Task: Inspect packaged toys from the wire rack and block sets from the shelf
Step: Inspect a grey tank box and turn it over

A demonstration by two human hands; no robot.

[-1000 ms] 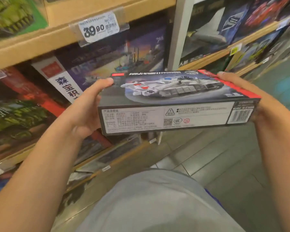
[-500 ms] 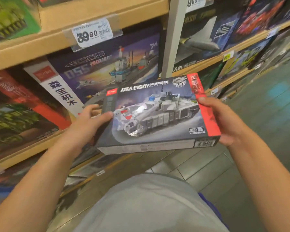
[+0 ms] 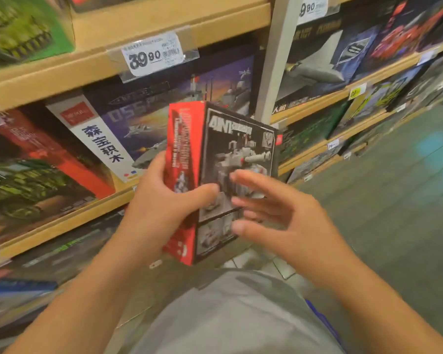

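Shelf (image 3: 138, 24) full of block sets fills the back; in front of it, the box (image 3: 237, 159) stands on end. Left hand (image 3: 164, 203) grips its red edge, right hand (image 3: 279, 208) spread, fingers just beside it.

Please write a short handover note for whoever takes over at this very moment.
Left hand: grips the tank block set box, which stands on end with its red side towards the camera.
Right hand: open, fingers spread beside the box's picture face; contact unclear.
Other block sets sit on the wooden shelf behind.
Done: this box is off the shelf and in hand.
Left: finish inspecting it; the wire rack is not in view.
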